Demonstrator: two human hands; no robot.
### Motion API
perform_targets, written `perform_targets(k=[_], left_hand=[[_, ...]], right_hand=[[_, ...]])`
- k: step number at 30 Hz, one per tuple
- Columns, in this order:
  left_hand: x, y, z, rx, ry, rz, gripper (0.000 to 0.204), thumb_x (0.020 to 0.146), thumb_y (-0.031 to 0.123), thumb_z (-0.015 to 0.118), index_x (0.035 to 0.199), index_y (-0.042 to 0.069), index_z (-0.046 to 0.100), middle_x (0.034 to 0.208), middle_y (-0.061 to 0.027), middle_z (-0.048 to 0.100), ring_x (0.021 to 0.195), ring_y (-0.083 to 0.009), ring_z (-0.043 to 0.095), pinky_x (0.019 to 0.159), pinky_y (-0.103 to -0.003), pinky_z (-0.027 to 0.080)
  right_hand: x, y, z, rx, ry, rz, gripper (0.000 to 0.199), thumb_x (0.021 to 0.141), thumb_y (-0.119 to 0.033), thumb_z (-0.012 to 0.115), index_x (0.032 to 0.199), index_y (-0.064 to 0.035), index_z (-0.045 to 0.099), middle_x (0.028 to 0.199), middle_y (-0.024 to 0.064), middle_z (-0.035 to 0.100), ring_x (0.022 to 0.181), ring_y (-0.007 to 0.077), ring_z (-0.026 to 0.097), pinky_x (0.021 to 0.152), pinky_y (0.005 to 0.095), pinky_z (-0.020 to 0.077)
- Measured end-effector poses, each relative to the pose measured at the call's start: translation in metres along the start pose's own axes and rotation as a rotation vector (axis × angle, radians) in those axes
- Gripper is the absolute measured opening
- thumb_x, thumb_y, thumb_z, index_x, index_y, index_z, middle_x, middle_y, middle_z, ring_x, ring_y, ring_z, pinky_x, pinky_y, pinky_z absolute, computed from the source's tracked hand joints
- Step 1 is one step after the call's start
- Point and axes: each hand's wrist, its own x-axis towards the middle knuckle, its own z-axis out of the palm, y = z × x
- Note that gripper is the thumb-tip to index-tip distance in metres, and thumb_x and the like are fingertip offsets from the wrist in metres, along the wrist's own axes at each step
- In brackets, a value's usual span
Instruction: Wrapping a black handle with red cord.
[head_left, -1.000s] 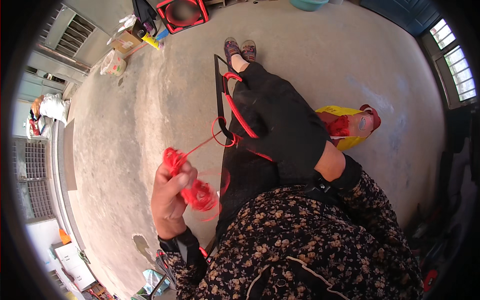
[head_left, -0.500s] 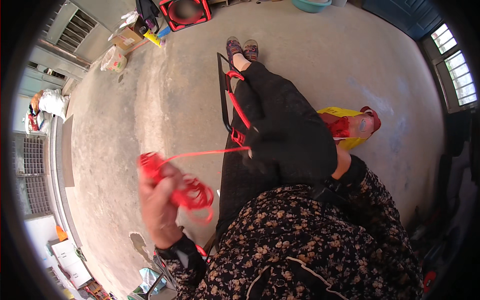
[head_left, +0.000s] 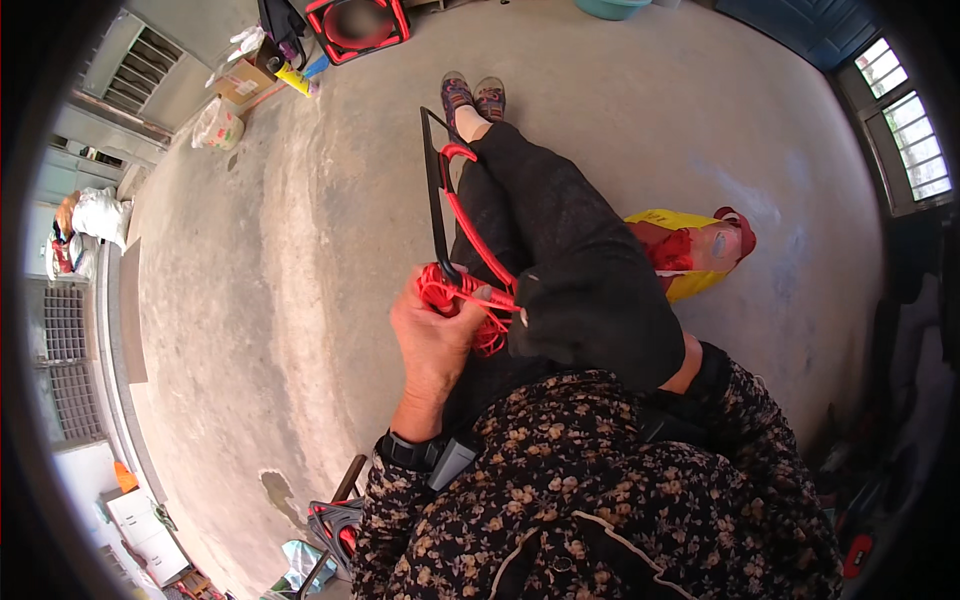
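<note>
No legible text; only small, unreadable dark marks (head_left: 656,216) on the yellow bag (head_left: 698,287).

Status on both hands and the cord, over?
Left hand closed on bundled red cord. Right hand, covered in black, meets a strand, grip unclear. Red-and-black frame overlaps the bundle in view.

Glossy cord, matt cloth, rough floor

Your red cord (head_left: 490,338) looks like smooth, slightly shiny plastic. The thin black frame (head_left: 435,190) looks like painted metal, its red wrapping (head_left: 470,225) smooth. Your trousers (head_left: 550,190) are matt cloth, your floral top (head_left: 560,470) soft printed fabric. The floor (head_left: 300,250) is rough, dull concrete; the box (head_left: 243,82) is matt cardboard.
</note>
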Motion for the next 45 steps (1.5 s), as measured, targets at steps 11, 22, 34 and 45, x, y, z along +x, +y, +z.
perform_targets(k=[11, 22, 34, 45], left_hand=[[0.004, -0.005, -0.021, -0.557, -0.121, -0.222, 0.018, 0.089, 0.008, 0.061, 0.104, 0.001, 0.055, 0.081, -0.0024, 0.061, 0.070, -0.0105, 0.060, 0.064, -0.025, 0.052], [0.010, -0.002, -0.020, -0.099, -0.362, -0.108, 0.018, 0.092, 0.014, 0.060, 0.104, 0.002, 0.062, 0.077, 0.0014, 0.061, 0.066, -0.0057, 0.054, 0.057, -0.021, 0.045], [0.003, 0.010, -0.039, -0.396, -0.011, -0.118, 0.024, 0.089, 0.009, 0.061, 0.111, 0.001, 0.059, 0.090, -0.0066, 0.065, 0.075, -0.0096, 0.059, 0.062, -0.022, 0.049], [-0.018, 0.049, -0.017, -1.191, -0.761, -0.168, 0.056, 0.089, 0.046, 0.055, 0.115, -0.003, 0.052, 0.123, -0.0246, 0.054, 0.110, -0.0301, 0.057, 0.068, -0.030, 0.055]], right_hand=[[0.047, 0.008, -0.018, -0.912, 0.485, -0.275, 0.040, 0.085, -0.002, 0.056, 0.124, -0.0029, 0.052, 0.122, 0.0107, 0.056, 0.093, 0.0184, 0.059, 0.076, 0.0297, 0.0478], [0.063, 0.041, -0.021, -0.830, 0.361, -0.125, 0.023, 0.082, -0.024, 0.066, 0.097, -0.0060, 0.069, 0.086, 0.0153, 0.067, 0.079, 0.0261, 0.066, 0.072, 0.0335, 0.0505], [0.028, -0.016, -0.026, -1.268, 0.462, -0.431, 0.037, 0.087, -0.013, 0.057, 0.122, -0.0012, 0.053, 0.110, 0.0147, 0.060, 0.100, 0.0196, 0.058, 0.083, 0.0320, 0.0483], [-0.028, -0.006, -0.018, -0.512, 0.500, -0.337, 0.043, 0.093, -0.013, 0.050, 0.134, -0.0002, 0.042, 0.131, 0.0101, 0.048, 0.107, 0.0164, 0.053, 0.092, 0.0314, 0.0449]])
